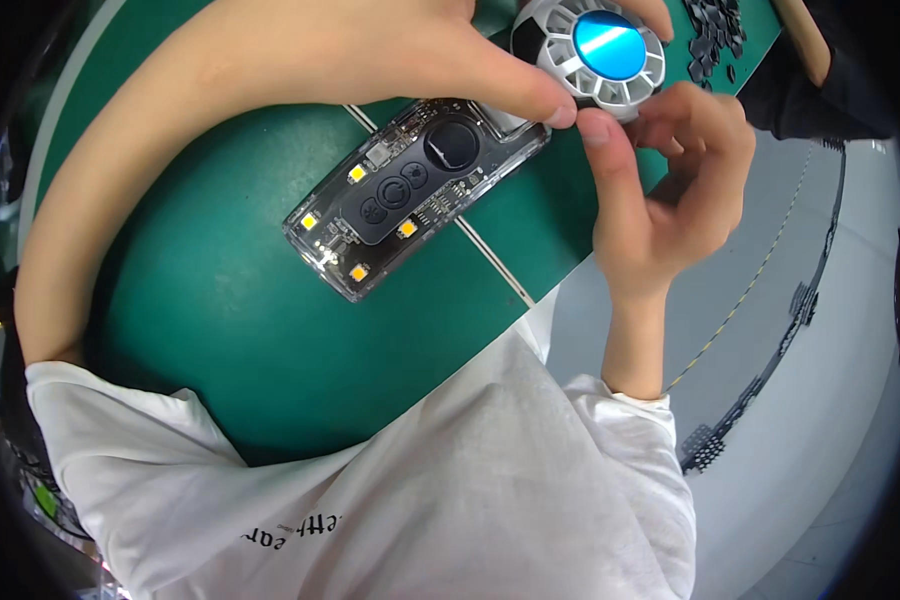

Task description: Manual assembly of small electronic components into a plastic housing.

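Note:
A handheld fan (615, 95) with a grey-white vented round head and a shiny blue centre cap is at the top of the head view. Below and left of the head lies a clear-cased body (395, 195) with black buttons, a circuit board and lit yellow lamps; whether the two are joined is hidden. My left hand (410, 50) reaches over the body and closes around the fan head, its thumb at the near rim. My right hand (670, 180) has curled fingers, thumb and forefinger closed at the near right rim. Any small part between them is hidden.
The green table (240, 250) has a slanting front edge near my white shirt. Several small black pieces (712, 35) lie in a pile at the far right. Beyond them another person's forearm (808, 40) shows. A thin pale strip (495, 262) crosses the table beneath the body.

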Demonstrator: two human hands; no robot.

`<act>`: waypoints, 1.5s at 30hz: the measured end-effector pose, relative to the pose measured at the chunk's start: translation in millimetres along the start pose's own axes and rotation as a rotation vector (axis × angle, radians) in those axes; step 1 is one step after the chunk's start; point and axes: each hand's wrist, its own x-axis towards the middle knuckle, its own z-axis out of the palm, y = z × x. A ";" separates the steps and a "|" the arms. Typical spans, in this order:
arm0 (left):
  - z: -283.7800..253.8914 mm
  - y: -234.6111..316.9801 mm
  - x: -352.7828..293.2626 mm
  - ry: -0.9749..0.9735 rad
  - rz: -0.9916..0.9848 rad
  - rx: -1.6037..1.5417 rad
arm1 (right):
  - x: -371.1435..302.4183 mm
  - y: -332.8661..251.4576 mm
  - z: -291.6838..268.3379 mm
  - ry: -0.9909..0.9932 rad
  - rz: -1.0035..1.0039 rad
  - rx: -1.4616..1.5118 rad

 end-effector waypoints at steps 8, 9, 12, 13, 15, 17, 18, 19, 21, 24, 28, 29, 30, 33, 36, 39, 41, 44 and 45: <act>1.4 -6.0 5.7 -0.001 0.207 0.261 | 26.0 -9.8 16.5 0.163 0.472 0.562; 1.3 -11.0 11.1 -0.005 0.243 0.232 | 29.4 -8.9 13.7 0.084 0.516 0.501; -2.0 -17.8 26.4 -0.019 0.311 0.229 | 36.9 -1.8 12.0 -0.001 0.605 0.459; -4.2 -18.7 30.8 -0.017 0.342 0.241 | 40.1 0.5 12.6 -0.023 0.653 0.466; -9.5 -20.2 37.0 -0.008 0.407 0.263 | 47.5 3.7 14.5 -0.070 0.742 0.477; -12.7 -21.8 35.6 -0.008 0.385 0.259 | 51.6 4.1 16.8 -0.081 0.728 0.470; -14.4 -22.5 34.5 -0.007 0.361 0.247 | 54.2 4.2 17.7 -0.096 0.720 0.459; -15.9 -23.4 33.6 -0.005 0.338 0.237 | 56.9 4.3 18.2 -0.111 0.709 0.448; -19.8 -27.1 31.4 0.055 0.389 0.279 | 58.9 -0.5 16.5 -0.093 0.651 0.445; -22.5 -23.5 29.1 0.078 0.411 0.312 | 53.0 3.9 10.1 -0.082 0.547 0.476; -30.3 -20.8 40.0 -0.005 0.354 0.195 | 55.1 11.2 4.8 -0.076 0.553 0.581; -34.0 -21.0 39.7 -0.013 0.311 0.217 | 56.5 7.7 5.1 -0.068 0.528 0.581; -37.4 -15.3 42.1 -0.033 0.277 0.223 | 56.2 2.2 1.7 -0.048 0.517 0.566; -67.7 -9.6 42.4 0.000 0.227 0.309 | 49.2 -1.9 1.0 -0.030 0.495 0.502; -123.7 -8.1 41.8 -0.006 0.036 0.426 | 43.5 6.9 -0.9 -0.046 0.396 0.427; -187.9 -36.8 42.0 0.173 -0.190 0.689 | 40.3 8.1 0.6 -0.053 0.362 0.387; -242.5 -79.2 34.0 0.386 -0.291 0.776 | 41.9 9.6 -1.3 -0.094 0.321 0.432; -292.2 -112.0 56.2 0.468 -0.486 1.012 | 46.1 12.4 -3.2 -0.100 0.325 0.460; -344.8 -147.3 35.0 0.484 -0.494 1.167 | 47.8 11.1 -5.6 -0.111 0.265 0.500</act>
